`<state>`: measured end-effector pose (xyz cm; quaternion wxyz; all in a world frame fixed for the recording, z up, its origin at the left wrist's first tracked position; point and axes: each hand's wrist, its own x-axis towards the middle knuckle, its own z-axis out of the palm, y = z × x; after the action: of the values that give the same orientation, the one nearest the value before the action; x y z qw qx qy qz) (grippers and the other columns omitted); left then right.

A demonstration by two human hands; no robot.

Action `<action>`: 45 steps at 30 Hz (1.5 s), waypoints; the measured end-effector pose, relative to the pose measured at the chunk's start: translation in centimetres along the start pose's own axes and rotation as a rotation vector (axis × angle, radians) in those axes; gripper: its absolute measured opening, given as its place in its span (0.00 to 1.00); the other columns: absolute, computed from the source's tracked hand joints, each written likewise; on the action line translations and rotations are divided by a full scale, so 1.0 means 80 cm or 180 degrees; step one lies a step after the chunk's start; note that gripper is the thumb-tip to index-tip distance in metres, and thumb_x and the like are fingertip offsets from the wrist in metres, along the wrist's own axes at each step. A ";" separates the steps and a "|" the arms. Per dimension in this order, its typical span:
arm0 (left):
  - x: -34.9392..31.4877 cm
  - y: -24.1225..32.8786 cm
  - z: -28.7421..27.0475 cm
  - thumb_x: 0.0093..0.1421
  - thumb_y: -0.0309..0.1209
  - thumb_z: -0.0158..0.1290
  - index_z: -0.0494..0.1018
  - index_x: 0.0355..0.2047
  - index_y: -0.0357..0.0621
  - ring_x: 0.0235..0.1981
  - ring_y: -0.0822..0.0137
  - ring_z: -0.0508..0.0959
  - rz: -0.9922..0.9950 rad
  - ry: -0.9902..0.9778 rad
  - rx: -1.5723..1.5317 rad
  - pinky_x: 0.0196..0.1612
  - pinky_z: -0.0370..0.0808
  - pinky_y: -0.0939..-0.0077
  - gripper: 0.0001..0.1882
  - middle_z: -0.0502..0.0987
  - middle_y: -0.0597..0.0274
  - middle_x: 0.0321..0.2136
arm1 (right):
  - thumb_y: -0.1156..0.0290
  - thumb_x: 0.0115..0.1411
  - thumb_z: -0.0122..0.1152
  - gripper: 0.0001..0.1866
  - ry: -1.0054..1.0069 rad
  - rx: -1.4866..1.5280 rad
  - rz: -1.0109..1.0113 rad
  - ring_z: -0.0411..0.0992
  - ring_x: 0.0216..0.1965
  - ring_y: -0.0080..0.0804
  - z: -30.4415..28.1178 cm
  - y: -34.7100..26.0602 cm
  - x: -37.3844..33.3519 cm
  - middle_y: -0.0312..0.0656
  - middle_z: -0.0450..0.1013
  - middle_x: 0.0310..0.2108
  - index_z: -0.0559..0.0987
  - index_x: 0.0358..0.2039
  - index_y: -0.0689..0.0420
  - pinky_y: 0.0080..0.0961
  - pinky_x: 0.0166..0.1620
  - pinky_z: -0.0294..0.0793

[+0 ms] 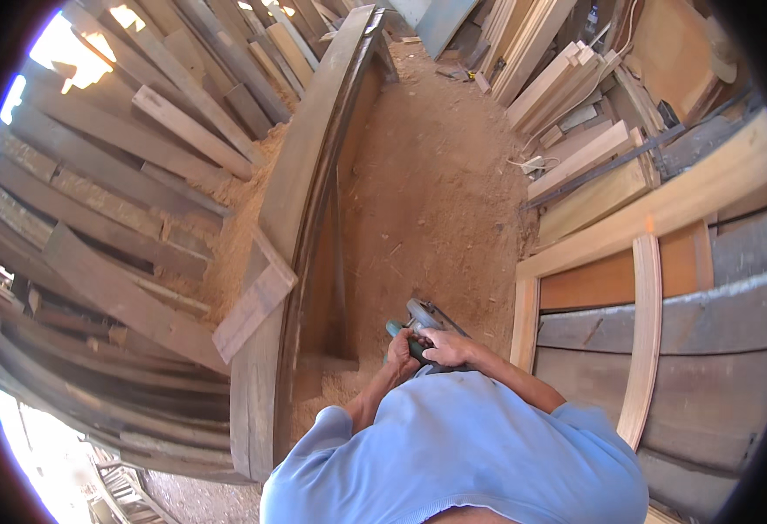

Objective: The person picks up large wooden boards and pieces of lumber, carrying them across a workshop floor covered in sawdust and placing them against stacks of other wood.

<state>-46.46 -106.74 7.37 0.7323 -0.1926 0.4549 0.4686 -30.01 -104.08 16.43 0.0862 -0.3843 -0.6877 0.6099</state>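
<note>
Close in front of my body I hold a green angle grinder [416, 348] with a rounded grey guard. My left hand [400, 349] is closed around its green part. My right hand [447, 347] is closed on the tool from the other side, just behind the guard. Both hands nearly meet, and my fingers partly hide the tool's body. It is held above the dusty floor, between the long bench on my left and a wooden frame [646, 323] on my right.
A long plank-topped bench [300, 183] runs away on my left, with a short board [255, 313] across it. Many planks [108, 210] lean beyond it. More timber [567, 83] and a pale cable [615, 61] lie at the far right. Sawdust covers the floor [436, 183].
</note>
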 end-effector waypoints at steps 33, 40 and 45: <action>0.251 0.452 0.446 0.60 0.36 0.48 0.68 0.54 0.33 0.56 0.51 0.70 0.3358 0.1167 0.4493 0.60 0.64 0.65 0.25 0.71 0.45 0.53 | 0.72 0.49 0.54 0.18 0.1384 0.1353 0.0772 0.72 0.20 0.28 -0.545 0.052 0.387 0.43 0.74 0.26 0.75 0.42 0.65 0.25 0.23 0.72; 0.240 0.529 0.378 0.55 0.45 0.49 0.54 0.63 0.33 0.64 0.32 0.51 0.1823 0.3470 0.5225 0.66 0.52 0.49 0.41 0.50 0.23 0.61 | 0.67 0.49 0.57 0.16 0.1521 0.0626 0.1496 0.68 0.16 0.25 -0.678 0.142 0.368 0.37 0.69 0.18 0.77 0.35 0.66 0.26 0.20 0.67; 0.260 0.515 0.377 0.54 0.44 0.49 0.45 0.66 0.32 0.65 0.27 0.44 0.1738 0.3908 0.5418 0.67 0.46 0.43 0.45 0.43 0.22 0.64 | 0.65 0.48 0.58 0.14 0.1787 0.0111 0.2130 0.71 0.18 0.32 -0.706 0.190 0.347 0.42 0.72 0.17 0.75 0.22 0.66 0.29 0.21 0.69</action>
<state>-64.23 -54.68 11.13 0.1440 0.2848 0.9472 -0.0300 -9.56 -43.45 6.54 0.0739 -0.7353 -0.4648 0.4876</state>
